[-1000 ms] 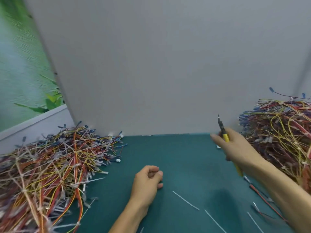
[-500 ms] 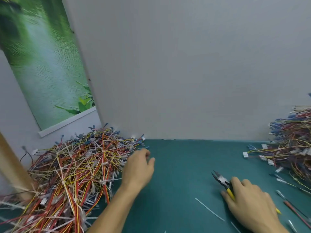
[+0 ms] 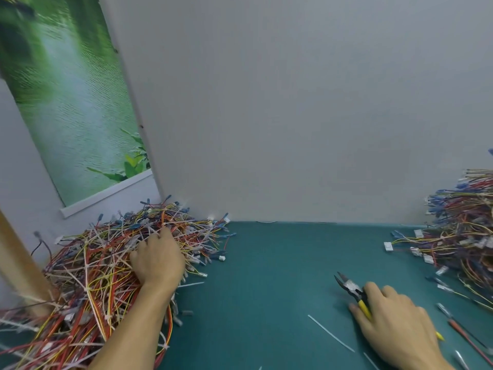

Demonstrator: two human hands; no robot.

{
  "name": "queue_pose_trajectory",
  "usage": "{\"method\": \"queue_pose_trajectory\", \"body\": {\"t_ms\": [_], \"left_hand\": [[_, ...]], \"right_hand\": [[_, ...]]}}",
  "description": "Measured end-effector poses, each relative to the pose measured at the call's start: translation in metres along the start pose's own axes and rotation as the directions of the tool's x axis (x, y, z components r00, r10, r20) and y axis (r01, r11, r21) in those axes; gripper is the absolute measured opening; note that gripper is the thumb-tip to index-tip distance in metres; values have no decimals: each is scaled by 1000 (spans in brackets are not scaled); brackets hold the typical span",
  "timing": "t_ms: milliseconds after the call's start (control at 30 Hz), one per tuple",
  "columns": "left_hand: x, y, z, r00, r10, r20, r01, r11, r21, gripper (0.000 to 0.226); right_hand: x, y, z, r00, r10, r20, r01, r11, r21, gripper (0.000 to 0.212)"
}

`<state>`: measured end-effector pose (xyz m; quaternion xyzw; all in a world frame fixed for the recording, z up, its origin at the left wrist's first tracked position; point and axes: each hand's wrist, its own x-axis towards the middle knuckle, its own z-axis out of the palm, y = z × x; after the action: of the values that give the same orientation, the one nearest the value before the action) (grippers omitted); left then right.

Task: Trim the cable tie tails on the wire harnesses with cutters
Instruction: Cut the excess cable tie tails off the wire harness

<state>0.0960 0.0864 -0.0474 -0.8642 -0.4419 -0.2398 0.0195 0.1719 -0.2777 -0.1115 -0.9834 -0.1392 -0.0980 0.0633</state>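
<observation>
Hidden: the fingertips of the left hand (image 3: 157,259) are buried in the left pile of harnesses (image 3: 88,279), so it cannot be told whether they grip a harness. That pile runs off the left and bottom edges. The right pile of harnesses (image 3: 464,236) is cut off by the right edge. The handles of the cutters (image 3: 352,291) are mostly covered by the right hand (image 3: 394,324); only strips of yellow show. White tie tails stick out of the left pile, but single ties are hard to tell apart.

Room: bare green table mat (image 3: 266,271) lies between the two piles, bounded at the back by a grey wall panel (image 3: 293,102). A cut tie tail (image 3: 330,333) lies loose on the mat, just left of the right hand. A wooden post (image 3: 18,268) stands at the left pile's far side.

Hands: the left rests knuckles-up on its pile. The right, fingers curled, holds the cutters low at the mat, nose pointing up and left, blades slightly parted
</observation>
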Motion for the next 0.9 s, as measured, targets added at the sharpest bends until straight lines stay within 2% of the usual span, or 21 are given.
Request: {"method": "queue_pose_trajectory", "body": {"t_ms": [133,233,367,400,433,467,500,533,567,600,633,733,767,867,900], "left_hand": [[-1,0,-6,994,12,-110,-27,989,-142,34],[-2,4,-16,979,60,-196,-111,959,-262,39],[-7,14,-33,944,116,-310,-277,790,-547,35],[-9,17,-33,957,79,-277,-244,733,-634,33],[-12,20,-31,983,22,-181,-151,657,-739,30],[-14,23,-29,999,-47,-20,7,527,-850,26],[-14,25,-27,979,-103,175,200,343,-918,21],[-15,28,-26,929,-128,348,366,157,-917,18],[-15,29,-27,881,-145,451,460,30,-888,16],[-14,31,-30,861,-171,479,483,-20,-875,14],[-13,31,-33,878,-205,433,436,-29,-899,12],[-10,30,-46,964,-241,108,91,-82,-993,14],[-11,30,-47,968,-240,70,54,-72,-996,15],[-20,32,-38,944,-241,226,238,22,-971,12],[-23,34,-36,949,-215,231,240,16,-971,12]], "right_hand": [[0,0,1,1000,-3,-7,3,1000,9,33],[1,0,1,1000,-6,-10,7,1000,17,32],[1,0,2,1000,-9,-11,9,1000,29,32],[1,0,1,1000,-8,-11,9,999,31,32],[1,-1,1,1000,-8,-12,9,999,31,32],[1,-1,1,1000,-8,-13,8,1000,30,32],[1,-1,1,1000,-7,-15,8,1000,28,32],[0,0,0,1000,-4,-14,5,1000,25,32],[-1,0,0,1000,-1,-9,1,1000,21,32],[-1,0,0,1000,2,-3,-2,1000,19,32],[0,0,-1,1000,2,2,-2,1000,20,32],[1,-2,-1,1000,-1,9,1,1000,21,32],[2,-1,-1,1000,2,15,-2,1000,23,32],[1,-1,-2,999,9,33,-10,1000,21,32],[1,-2,-3,1000,8,21,-9,1000,21,33]]}}
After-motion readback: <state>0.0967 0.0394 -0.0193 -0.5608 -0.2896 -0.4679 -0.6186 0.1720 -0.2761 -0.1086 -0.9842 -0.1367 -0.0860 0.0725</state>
